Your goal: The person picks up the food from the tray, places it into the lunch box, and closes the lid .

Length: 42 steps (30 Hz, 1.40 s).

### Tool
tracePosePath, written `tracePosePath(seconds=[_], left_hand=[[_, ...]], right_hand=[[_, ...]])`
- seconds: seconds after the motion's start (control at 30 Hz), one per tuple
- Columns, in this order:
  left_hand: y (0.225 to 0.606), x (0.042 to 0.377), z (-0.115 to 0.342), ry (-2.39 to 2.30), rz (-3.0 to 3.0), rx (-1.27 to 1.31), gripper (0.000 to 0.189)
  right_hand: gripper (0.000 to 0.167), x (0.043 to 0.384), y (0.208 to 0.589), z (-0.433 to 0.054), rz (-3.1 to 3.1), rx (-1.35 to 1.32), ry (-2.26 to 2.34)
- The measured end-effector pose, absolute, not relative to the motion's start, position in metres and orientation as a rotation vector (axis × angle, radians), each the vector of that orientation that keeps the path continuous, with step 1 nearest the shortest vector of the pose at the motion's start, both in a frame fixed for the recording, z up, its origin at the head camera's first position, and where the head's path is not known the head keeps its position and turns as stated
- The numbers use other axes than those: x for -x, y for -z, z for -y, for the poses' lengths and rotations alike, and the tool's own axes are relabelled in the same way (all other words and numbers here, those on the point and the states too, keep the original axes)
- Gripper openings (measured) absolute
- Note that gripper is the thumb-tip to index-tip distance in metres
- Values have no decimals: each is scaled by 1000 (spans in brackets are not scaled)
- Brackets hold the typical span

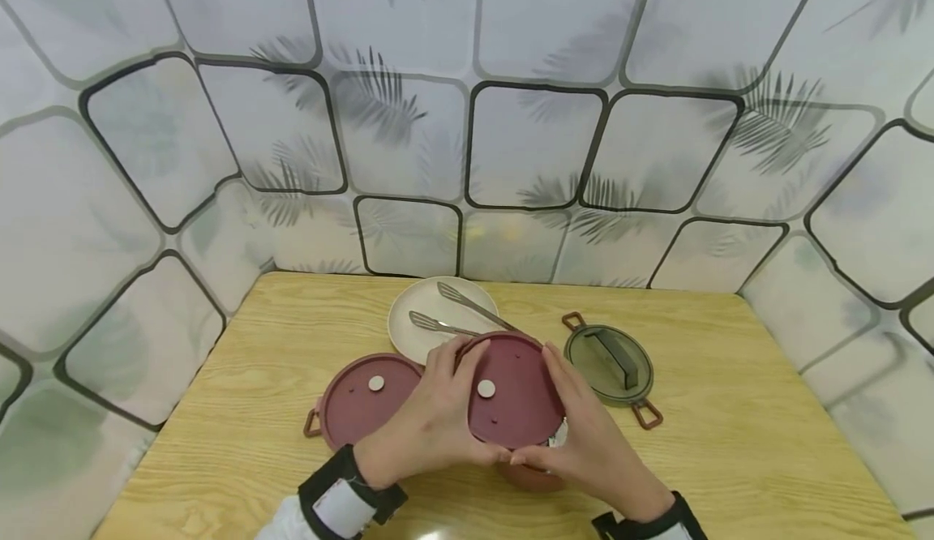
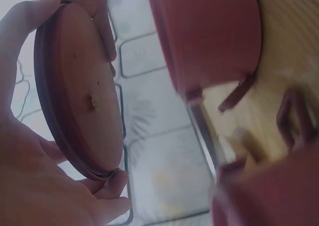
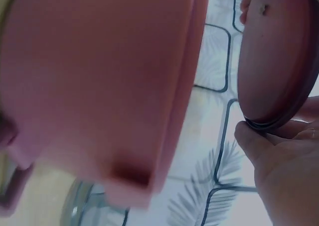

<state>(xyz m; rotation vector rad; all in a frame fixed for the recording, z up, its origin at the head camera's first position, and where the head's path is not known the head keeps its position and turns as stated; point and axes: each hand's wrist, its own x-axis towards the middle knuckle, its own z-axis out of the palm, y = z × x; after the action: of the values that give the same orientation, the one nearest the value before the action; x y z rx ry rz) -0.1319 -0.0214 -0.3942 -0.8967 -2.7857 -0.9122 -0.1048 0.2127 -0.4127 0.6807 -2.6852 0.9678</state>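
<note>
A round maroon pot lid (image 1: 514, 410) with a white round spot is held up between both hands. My left hand (image 1: 436, 414) grips its left edge, with fingers over the far rim and thumb at the near one. Along the right edge, my right hand (image 1: 584, 439) grips it the same way, the two thumbs meeting at the near side. Below the lid, a reddish pot (image 1: 531, 479) is mostly hidden; its side wall (image 3: 99, 86) fills much of the right wrist view. The lid's other face (image 2: 89, 76) shows a small fitting in its middle.
Left of the hands sits a pot with a maroon top (image 1: 365, 410) and a side handle. Behind them, a cream plate (image 1: 404, 321) bears two slotted utensils (image 1: 474, 309). A green-lidded pan (image 1: 584, 353) with brown handles stands at the right on the wooden table (image 1: 730, 410).
</note>
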Motion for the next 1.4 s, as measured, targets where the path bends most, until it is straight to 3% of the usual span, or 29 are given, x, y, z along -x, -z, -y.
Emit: tracePosePath(seconds=[0.57, 1.13, 1.23, 1.4], left_hand=[[426, 130, -10, 1010, 2809, 1048, 124], [443, 131, -22, 704, 2767, 1022, 132], [442, 131, -22, 688, 2772, 1009, 133], [439, 133, -23, 636, 2794, 999, 135]], right_hand=[[125, 92, 432, -249, 2794, -569, -900], [122, 94, 453, -253, 2833, -551, -829], [115, 94, 449, -252, 2868, -525, -859], [89, 105, 436, -243, 2955, -343, -922]])
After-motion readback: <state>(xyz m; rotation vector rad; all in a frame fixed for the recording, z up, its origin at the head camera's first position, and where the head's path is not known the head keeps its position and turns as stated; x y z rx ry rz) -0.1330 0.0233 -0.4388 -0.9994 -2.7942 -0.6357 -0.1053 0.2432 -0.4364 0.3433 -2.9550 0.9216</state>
